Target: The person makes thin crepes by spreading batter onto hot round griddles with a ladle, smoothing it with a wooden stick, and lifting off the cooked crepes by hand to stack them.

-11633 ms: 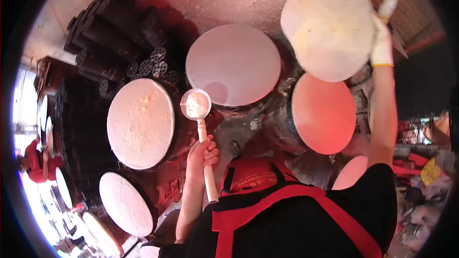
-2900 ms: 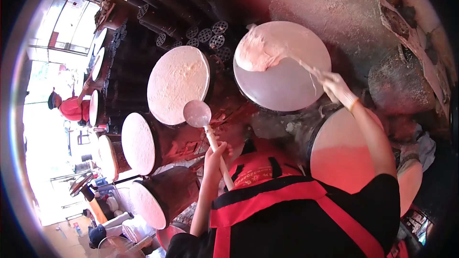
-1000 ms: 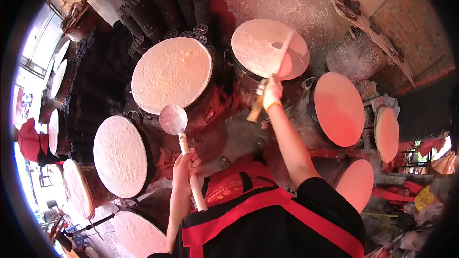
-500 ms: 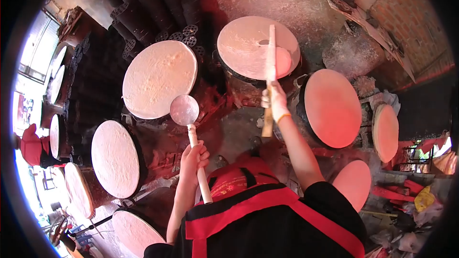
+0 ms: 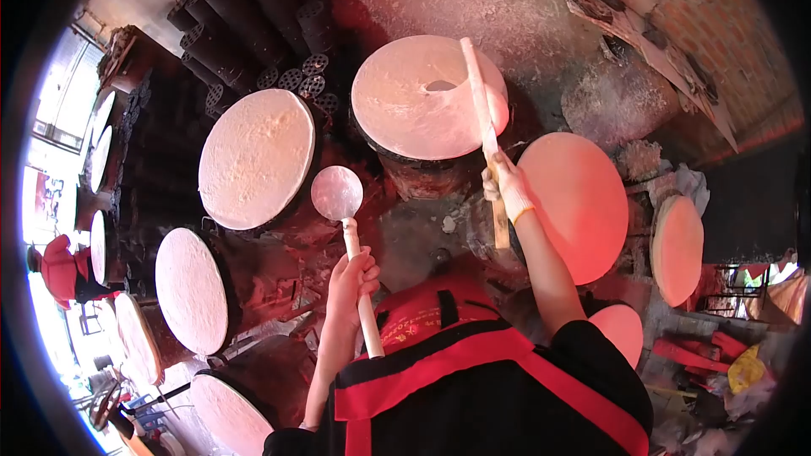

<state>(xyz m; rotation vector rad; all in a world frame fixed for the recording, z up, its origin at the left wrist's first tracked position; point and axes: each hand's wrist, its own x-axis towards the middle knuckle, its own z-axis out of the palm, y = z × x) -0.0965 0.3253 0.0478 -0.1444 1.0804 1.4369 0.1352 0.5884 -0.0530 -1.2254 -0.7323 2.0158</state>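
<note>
My left hand (image 5: 350, 285) is wrapped around the pale handle of a ladle (image 5: 337, 192), whose round bowl points up and away from me. My right hand (image 5: 510, 187), in a light glove, grips a long flat wooden spreader (image 5: 479, 93). The spreader's far part lies across the right side of a round griddle (image 5: 405, 131) coated with pale batter. A thick pink-lit lump of batter (image 5: 500, 110) shows just right of the blade. Near the middle of the coating is a small dark bare patch (image 5: 440, 85).
Several more batter-coated round griddles surround me, including one on the left (image 5: 258, 160), one farther left (image 5: 193, 291) and one on the right (image 5: 574, 207). Black coal briquettes (image 5: 253, 8) are stacked behind. Bags and red cloth (image 5: 710, 355) lie at lower right.
The spreader has moved toward the griddle's right edge and tilts more to the left at its top. The batter lump has shifted outward. The ladle stays raised; the view has shifted slightly.
</note>
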